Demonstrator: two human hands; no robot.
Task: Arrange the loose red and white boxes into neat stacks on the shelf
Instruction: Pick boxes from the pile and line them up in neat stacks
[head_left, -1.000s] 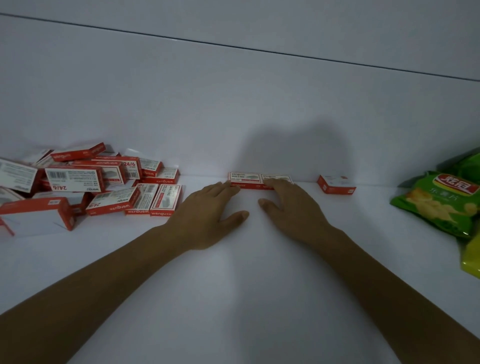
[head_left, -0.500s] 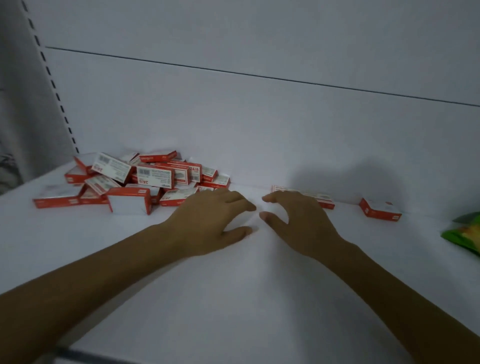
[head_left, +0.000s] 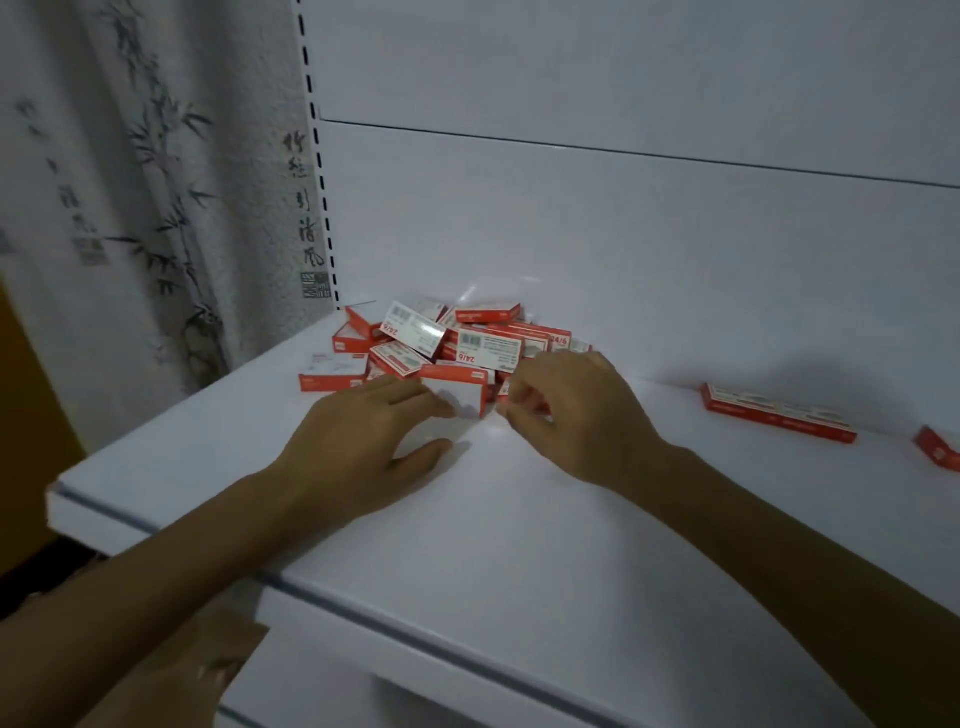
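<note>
A loose pile of red and white boxes (head_left: 452, 343) lies at the back left of the white shelf (head_left: 519, 519). My left hand (head_left: 363, 431) reaches to the pile's front edge, its straight fingers touching the white face of one box (head_left: 470, 392) while the thumb stays apart on the shelf. Just to the right, my right hand (head_left: 576, 415) has its fingers curled on a small red and white box (head_left: 540, 408) at the pile's right edge; that box is mostly hidden and blurred. Two boxes (head_left: 779, 413) lie end to end against the back wall at the right.
A single box (head_left: 937, 452) lies at the far right edge. The shelf's back panel (head_left: 623, 234) rises behind the pile, with a slotted upright (head_left: 319, 171) and a curtain with bamboo print (head_left: 156, 182) to the left. The shelf's front lip (head_left: 363, 618) runs below my forearms.
Both hands moved left from the two boxes by the back wall to the pile. The view swung left, so the snack bags are out of sight. My right fingers curled on a box.
</note>
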